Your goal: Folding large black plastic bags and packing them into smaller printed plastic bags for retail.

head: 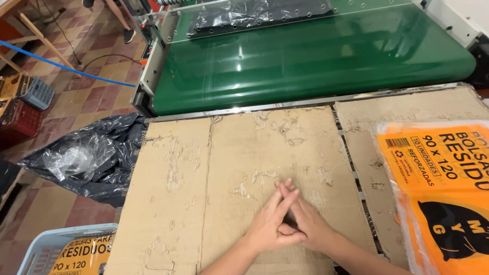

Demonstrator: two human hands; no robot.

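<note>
Torn, flat cardboard sheet [214, 173] beneath fingers [285, 196].

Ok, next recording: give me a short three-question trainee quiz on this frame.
1. True or false: the left hand and right hand rest together on the worn cardboard sheet.
2. What lies at the right edge of the table? A) orange printed bags B) a red crate C) a blue hose
3. What colour is the conveyor belt beyond the cardboard?

Key: 1 true; 2 A, the orange printed bags; 3 green.
</note>
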